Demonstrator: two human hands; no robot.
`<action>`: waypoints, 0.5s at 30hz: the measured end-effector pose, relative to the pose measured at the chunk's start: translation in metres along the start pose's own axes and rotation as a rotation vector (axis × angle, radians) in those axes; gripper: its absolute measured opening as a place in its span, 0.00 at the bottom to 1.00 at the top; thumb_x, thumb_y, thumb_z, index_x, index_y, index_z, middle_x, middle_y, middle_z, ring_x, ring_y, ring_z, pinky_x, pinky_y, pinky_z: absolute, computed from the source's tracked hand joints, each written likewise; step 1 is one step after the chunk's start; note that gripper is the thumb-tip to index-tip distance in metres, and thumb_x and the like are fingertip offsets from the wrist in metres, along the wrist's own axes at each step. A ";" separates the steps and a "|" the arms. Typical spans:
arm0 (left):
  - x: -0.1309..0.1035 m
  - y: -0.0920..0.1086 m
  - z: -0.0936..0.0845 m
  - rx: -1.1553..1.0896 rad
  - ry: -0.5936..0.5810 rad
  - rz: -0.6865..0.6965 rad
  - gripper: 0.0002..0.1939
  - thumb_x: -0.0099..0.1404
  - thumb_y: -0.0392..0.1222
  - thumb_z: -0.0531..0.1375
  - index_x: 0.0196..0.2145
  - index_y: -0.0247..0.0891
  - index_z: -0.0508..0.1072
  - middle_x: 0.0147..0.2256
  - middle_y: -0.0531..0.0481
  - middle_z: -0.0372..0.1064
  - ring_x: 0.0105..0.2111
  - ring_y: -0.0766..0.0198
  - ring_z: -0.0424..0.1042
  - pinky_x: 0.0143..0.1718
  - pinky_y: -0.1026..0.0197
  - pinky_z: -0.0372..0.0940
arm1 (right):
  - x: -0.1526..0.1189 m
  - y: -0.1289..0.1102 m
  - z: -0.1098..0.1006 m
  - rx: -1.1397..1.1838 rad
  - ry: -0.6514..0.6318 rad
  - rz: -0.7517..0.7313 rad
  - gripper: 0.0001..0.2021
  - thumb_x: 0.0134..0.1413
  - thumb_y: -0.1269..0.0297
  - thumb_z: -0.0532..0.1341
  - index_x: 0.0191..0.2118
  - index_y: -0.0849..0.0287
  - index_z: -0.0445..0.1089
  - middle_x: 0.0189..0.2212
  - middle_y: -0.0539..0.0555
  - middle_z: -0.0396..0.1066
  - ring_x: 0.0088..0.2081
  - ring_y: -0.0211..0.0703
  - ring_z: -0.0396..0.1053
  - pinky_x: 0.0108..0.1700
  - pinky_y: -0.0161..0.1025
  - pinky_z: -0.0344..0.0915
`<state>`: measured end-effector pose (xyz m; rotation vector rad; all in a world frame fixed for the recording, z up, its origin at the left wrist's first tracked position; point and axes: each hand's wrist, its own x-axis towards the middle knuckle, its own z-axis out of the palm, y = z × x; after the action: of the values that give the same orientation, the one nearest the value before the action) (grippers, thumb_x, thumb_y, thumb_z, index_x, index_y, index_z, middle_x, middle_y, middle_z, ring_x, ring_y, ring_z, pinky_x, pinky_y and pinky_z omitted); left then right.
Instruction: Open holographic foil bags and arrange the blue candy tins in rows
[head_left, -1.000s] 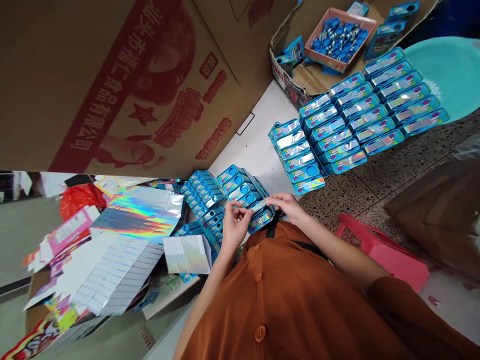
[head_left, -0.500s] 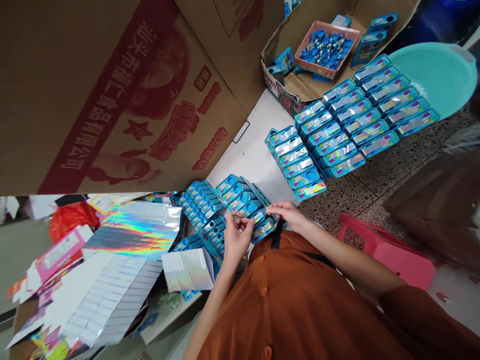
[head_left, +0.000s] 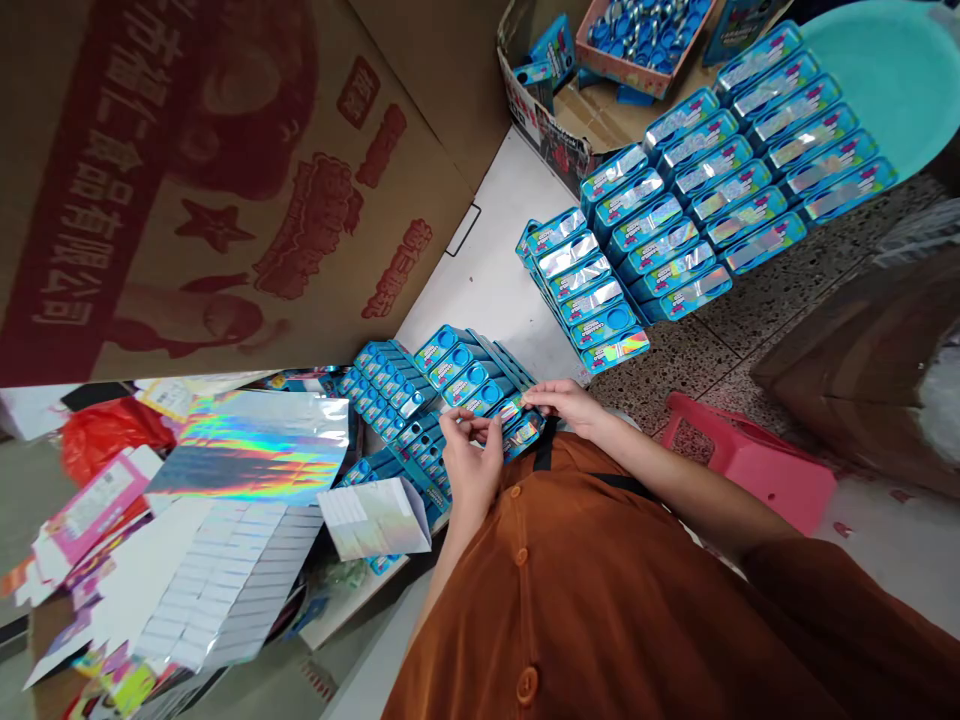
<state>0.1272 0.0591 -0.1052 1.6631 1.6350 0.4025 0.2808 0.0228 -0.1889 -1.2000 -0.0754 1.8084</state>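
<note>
Near the body, blue boxes with round blue windows (head_left: 453, 364) stand in rows at the table's edge. My left hand (head_left: 474, 452) is over the near boxes with its fingers bent together; what it holds, if anything, is too small to make out. To its right, my right hand (head_left: 564, 402) pinches at the corner of a nearby box that bears a shiny sticker (head_left: 523, 434); anything between these fingertips is hidden. Further right stand more rows of blue boxes with shiny strips (head_left: 660, 236). A folded pale sheet (head_left: 375, 518) lies left of my left hand.
A large brown carton (head_left: 300, 200) fills the upper left. Shiny holographic sheets (head_left: 255, 450) and paper scraps lie at the left. A pink tray of blue caps (head_left: 643, 40) sits in an open carton. A teal basin (head_left: 885, 80) and a pink stool (head_left: 772, 475) are at the right.
The view has shifted, so the boxes and cartons appear higher and slightly left. Both hands remain at the near boxes, with my left hand's fingers slightly more apart from my right hand's.
</note>
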 end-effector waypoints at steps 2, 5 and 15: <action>0.000 0.001 -0.001 0.022 -0.006 -0.004 0.18 0.59 0.44 0.61 0.40 0.41 0.55 0.26 0.56 0.69 0.23 0.69 0.67 0.30 0.66 0.63 | 0.000 0.000 0.001 -0.006 0.003 0.005 0.11 0.35 0.59 0.69 0.26 0.61 0.76 0.26 0.51 0.74 0.23 0.30 0.57 0.27 0.33 0.51; 0.003 0.002 -0.002 0.038 -0.050 -0.011 0.19 0.59 0.43 0.61 0.41 0.40 0.55 0.25 0.57 0.68 0.22 0.69 0.67 0.28 0.67 0.63 | 0.000 -0.001 0.004 -0.019 0.029 0.012 0.10 0.34 0.60 0.69 0.25 0.61 0.75 0.25 0.51 0.73 0.24 0.31 0.58 0.28 0.34 0.51; -0.001 -0.003 0.001 0.038 -0.013 0.002 0.18 0.59 0.44 0.61 0.41 0.41 0.56 0.27 0.55 0.70 0.24 0.68 0.68 0.30 0.66 0.65 | 0.004 -0.008 0.008 -0.101 0.096 0.109 0.11 0.29 0.61 0.70 0.23 0.61 0.73 0.22 0.48 0.70 0.25 0.32 0.58 0.29 0.35 0.51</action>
<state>0.1254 0.0578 -0.1077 1.6924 1.6404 0.3628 0.2796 0.0334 -0.1840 -1.3844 -0.0474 1.8567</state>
